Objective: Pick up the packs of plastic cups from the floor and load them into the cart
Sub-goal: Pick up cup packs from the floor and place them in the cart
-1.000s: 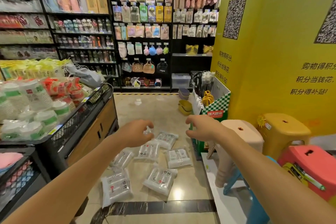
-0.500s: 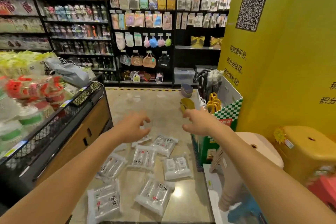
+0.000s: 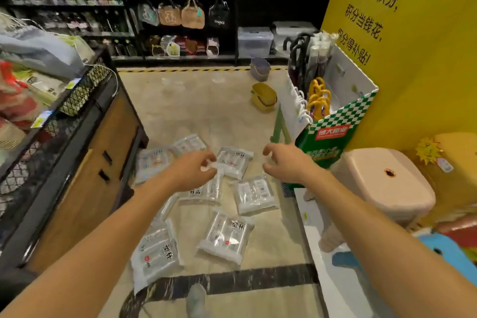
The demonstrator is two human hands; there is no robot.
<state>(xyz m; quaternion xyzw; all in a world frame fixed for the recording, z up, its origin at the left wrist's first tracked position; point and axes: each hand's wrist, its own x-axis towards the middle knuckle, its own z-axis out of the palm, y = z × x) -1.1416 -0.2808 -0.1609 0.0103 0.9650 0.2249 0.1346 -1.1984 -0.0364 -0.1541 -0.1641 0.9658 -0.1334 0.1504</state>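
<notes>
Reaching step — left hand (image 3: 192,170) and right hand (image 3: 286,162) hover loosely curled, empty, flanking a pack (image 3: 236,161) — next, grip it.

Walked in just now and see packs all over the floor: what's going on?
A person reaches both hands down toward the packs of plastic cups scattered on the floor. The left hand is at the edge of one pack, though a grip is unclear; the right hand holds nothing.
</notes>
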